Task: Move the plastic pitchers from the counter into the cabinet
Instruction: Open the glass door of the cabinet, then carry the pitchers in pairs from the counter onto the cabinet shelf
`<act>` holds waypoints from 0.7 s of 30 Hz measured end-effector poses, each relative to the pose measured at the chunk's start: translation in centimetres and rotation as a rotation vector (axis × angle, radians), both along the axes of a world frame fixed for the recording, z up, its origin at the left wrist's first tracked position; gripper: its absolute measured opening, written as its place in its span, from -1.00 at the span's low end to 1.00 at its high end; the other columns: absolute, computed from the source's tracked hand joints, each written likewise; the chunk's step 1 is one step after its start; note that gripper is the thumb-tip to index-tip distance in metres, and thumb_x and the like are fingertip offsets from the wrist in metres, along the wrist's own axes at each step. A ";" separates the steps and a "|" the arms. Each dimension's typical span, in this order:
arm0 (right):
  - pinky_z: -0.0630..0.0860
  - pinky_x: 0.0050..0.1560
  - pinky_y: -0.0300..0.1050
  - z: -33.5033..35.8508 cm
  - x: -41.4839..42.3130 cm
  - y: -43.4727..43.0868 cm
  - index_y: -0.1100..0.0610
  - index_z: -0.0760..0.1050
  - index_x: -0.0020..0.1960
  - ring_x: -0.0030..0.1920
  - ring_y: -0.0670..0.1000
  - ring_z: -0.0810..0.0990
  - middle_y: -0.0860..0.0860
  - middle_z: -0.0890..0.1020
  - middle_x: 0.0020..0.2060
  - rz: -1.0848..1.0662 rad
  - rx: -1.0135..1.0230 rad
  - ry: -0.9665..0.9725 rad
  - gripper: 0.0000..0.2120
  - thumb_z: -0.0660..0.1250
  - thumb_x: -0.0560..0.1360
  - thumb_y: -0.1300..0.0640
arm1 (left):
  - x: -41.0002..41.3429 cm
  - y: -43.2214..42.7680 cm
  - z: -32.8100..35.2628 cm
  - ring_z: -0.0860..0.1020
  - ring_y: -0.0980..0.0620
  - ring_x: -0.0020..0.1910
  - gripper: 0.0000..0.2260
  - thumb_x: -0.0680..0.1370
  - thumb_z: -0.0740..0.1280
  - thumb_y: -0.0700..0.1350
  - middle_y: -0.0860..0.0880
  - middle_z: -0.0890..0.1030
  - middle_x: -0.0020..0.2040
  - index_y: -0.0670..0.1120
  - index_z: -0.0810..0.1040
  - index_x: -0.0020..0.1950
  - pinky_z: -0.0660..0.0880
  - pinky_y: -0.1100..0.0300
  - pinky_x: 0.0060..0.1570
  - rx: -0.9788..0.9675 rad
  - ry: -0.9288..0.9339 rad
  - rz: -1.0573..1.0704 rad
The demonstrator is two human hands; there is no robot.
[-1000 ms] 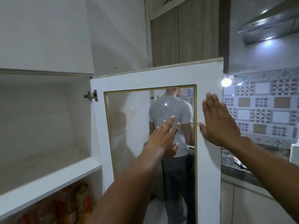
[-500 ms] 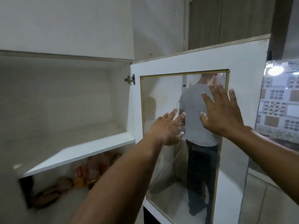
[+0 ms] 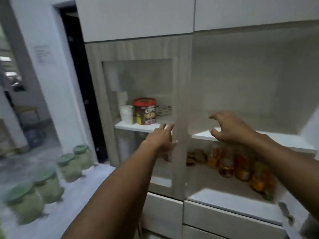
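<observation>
Both hands were empty w/ fingers spread: left hand reached toward the closed glass door, right hand hovered over the bare upper shelf of the open cabinet. Four green-lidded plastic pitchers stood in a row on the bench, far left, blurred. Packets lay on the shelf below.

pitchers on counter left of cabinet

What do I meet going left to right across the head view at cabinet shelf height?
Dark doorway → stack of white cups → red-lidded tub → left hand → right hand.
</observation>
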State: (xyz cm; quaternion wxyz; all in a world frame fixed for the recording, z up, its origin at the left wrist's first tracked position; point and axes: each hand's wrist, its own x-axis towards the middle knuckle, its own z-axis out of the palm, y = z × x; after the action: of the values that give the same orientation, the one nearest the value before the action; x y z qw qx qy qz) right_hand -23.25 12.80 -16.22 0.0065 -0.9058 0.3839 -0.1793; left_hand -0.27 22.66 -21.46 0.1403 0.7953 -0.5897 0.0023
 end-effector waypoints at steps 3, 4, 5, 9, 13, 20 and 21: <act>0.45 0.28 0.03 -0.9 11.3 1.1 0.10 0.41 0.41 0.31 0.15 0.50 0.12 0.53 0.34 0.162 0.061 -0.018 -0.44 0.33 0.47 -0.08 | 9.6 5.3 -1.2 0.26 -0.20 0.56 -0.22 0.56 0.32 0.13 -0.13 0.11 0.65 0.05 -0.03 0.66 0.30 -0.14 0.48 0.032 0.074 0.210; 0.46 0.23 0.00 -1.3 14.8 1.6 0.11 0.43 0.39 0.28 0.16 0.51 0.13 0.55 0.30 0.217 0.079 -0.022 -0.48 0.35 0.48 -0.05 | 12.5 7.0 -1.7 0.29 -0.20 0.54 -0.22 0.56 0.32 0.12 -0.14 0.14 0.64 0.05 -0.02 0.66 0.32 -0.14 0.47 0.032 0.102 0.272; 0.46 0.18 -0.04 -1.9 18.2 2.2 0.12 0.45 0.36 0.25 0.16 0.53 0.14 0.57 0.27 0.274 0.096 -0.025 -0.51 0.37 0.48 -0.01 | 15.3 8.6 -2.2 0.33 -0.21 0.52 -0.23 0.55 0.32 0.12 -0.16 0.20 0.62 0.06 0.00 0.66 0.35 -0.14 0.45 0.025 0.123 0.333; 0.46 0.18 -0.02 -4.4 29.9 4.9 0.13 0.47 0.34 0.23 0.16 0.55 0.14 0.61 0.22 0.458 0.149 -0.008 -0.52 0.38 0.47 0.00 | 24.3 14.6 -4.6 0.36 -0.24 0.49 -0.26 0.57 0.32 0.08 -0.21 0.27 0.57 0.01 0.03 0.65 0.36 -0.11 0.44 0.032 0.192 0.530; 0.47 0.24 -0.01 -8.2 38.8 6.8 0.14 0.43 0.39 0.27 0.16 0.53 0.15 0.58 0.28 0.539 0.246 0.018 -0.48 0.35 0.48 -0.01 | 30.6 17.7 -8.1 0.41 -0.23 0.44 -0.31 0.57 0.33 0.03 -0.23 0.36 0.52 -0.06 0.12 0.63 0.38 -0.02 0.35 -0.001 0.278 0.670; 0.45 0.21 -0.04 -16.5 50.8 4.4 0.12 0.43 0.39 0.26 0.15 0.54 0.12 0.57 0.29 0.562 0.472 0.112 -0.50 0.34 0.49 -0.01 | 37.1 16.5 -17.0 0.51 -0.19 0.34 -0.44 0.53 0.39 0.04 -0.16 0.54 0.40 -0.11 0.37 0.49 0.46 0.05 0.25 -0.109 0.564 0.830; 0.45 0.19 -0.06 -17.8 52.8 3.5 0.12 0.42 0.39 0.25 0.15 0.55 0.13 0.57 0.29 0.555 0.522 0.113 -0.50 0.35 0.49 -0.03 | 38.0 15.8 -18.3 0.51 -0.19 0.36 -0.43 0.54 0.39 0.05 -0.17 0.53 0.41 -0.13 0.36 0.49 0.46 0.04 0.27 -0.128 0.610 0.865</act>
State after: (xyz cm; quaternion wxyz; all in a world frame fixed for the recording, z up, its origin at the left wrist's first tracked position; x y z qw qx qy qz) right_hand 29.51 16.35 -33.98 0.2641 -0.9516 0.1565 -0.0167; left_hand 37.76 38.43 -39.81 0.3400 0.9201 -0.1391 -0.1356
